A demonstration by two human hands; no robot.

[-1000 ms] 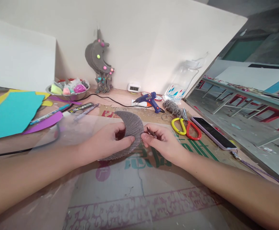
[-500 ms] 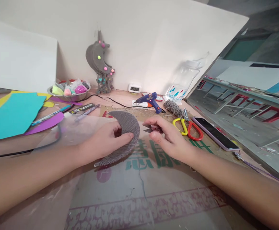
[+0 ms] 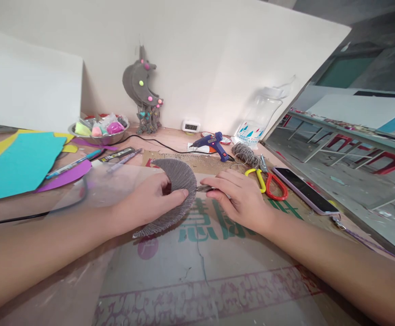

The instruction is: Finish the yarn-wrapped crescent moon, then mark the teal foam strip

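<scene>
grey yarn-wrapped crescent (image 3: 179,181), ribbed, left hand (image 3: 146,201) grip pinching it, right hand (image 3: 240,197) clenched on small metal tool (image 3: 204,187)

Crescent (image 3: 180,181) – grey, ribbed; scissors (image 3: 267,181) – yellow/red.

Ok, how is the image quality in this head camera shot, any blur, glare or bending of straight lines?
Head view: soft, even daylight with only faint shadows under the left hand and right hand; the grey yarn-wrapped crescent and the small metal snips are fairly sharp; mild glare on the clear plastic sheet; wide-angle distortion stretches the forearms and tilts the white board's edge.
</scene>
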